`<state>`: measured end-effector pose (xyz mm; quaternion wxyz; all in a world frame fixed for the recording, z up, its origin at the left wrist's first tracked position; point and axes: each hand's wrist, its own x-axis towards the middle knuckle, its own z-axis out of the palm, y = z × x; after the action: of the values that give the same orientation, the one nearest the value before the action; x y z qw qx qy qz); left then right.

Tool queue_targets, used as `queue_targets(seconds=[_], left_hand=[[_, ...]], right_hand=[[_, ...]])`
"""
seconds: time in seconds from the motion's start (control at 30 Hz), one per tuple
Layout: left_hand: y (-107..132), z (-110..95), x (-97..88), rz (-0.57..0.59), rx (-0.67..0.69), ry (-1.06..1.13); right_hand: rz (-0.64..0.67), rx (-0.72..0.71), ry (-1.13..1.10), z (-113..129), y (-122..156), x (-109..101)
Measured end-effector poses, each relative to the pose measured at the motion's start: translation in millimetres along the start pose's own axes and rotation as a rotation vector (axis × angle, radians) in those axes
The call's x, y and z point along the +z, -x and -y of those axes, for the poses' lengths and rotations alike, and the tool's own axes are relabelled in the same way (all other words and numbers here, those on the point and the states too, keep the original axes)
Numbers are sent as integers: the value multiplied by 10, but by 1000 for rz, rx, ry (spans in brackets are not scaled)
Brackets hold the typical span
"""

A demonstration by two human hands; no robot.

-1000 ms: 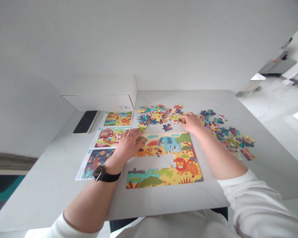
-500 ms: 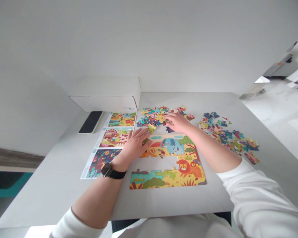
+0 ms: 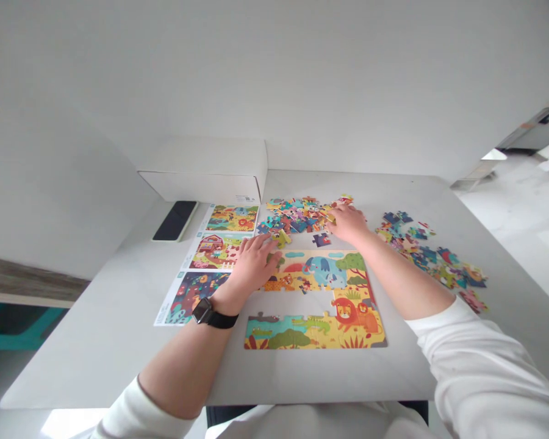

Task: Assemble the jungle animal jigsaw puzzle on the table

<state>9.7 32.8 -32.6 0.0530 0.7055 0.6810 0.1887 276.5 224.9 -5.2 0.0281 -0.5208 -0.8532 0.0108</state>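
A partly joined animal jigsaw puzzle (image 3: 320, 332) lies on the table, with a gap in its middle left. My left hand (image 3: 255, 262) rests flat over its upper left corner, fingers spread. A yellow-green puzzle piece (image 3: 282, 238) lies by those fingertips. Over the right side of the back pile of puzzle pieces (image 3: 297, 222) is my right hand (image 3: 349, 223), its fingers bent down around a yellow puzzle piece (image 3: 328, 216), partly hidden by them. A dark purple piece (image 3: 321, 239) sits just in front of the pile.
A second heap of puzzle pieces (image 3: 421, 250) spreads along the right. On the left are a sheet with three printed pictures (image 3: 176, 296), a phone (image 3: 175, 221) and a white box (image 3: 201, 186) against the wall. The table (image 3: 96, 341) ends close to my body.
My right hand has moved right across the back pile, uncovering pieces and the dark purple one. My left hand stays at the puzzle's corner. The whole view has shifted slightly.
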Motion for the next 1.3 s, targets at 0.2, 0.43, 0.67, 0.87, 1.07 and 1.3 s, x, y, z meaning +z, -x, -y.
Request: queue_targets(seconds=[0.2,0.43,0.67,0.87,1.07,1.3], left_hand=[[-3,1,-10,8,35,40],[7,-18,-7,77,58,87],[12,-22,14,108,90,89],[10,-11,15,83,98,89],[12,5,32,55,107,96],[8,28,71,22,120,100]], right_hand=[[-8,-292,-131,177,7,46],[-19,-369,-247,209,-77,109],[-28,-151,-77,45,-238,108],[-37,-50,-64,15,-302,105],[45,-55,-45,-5,-322,44],[136,22,40,-86,-332,-67]])
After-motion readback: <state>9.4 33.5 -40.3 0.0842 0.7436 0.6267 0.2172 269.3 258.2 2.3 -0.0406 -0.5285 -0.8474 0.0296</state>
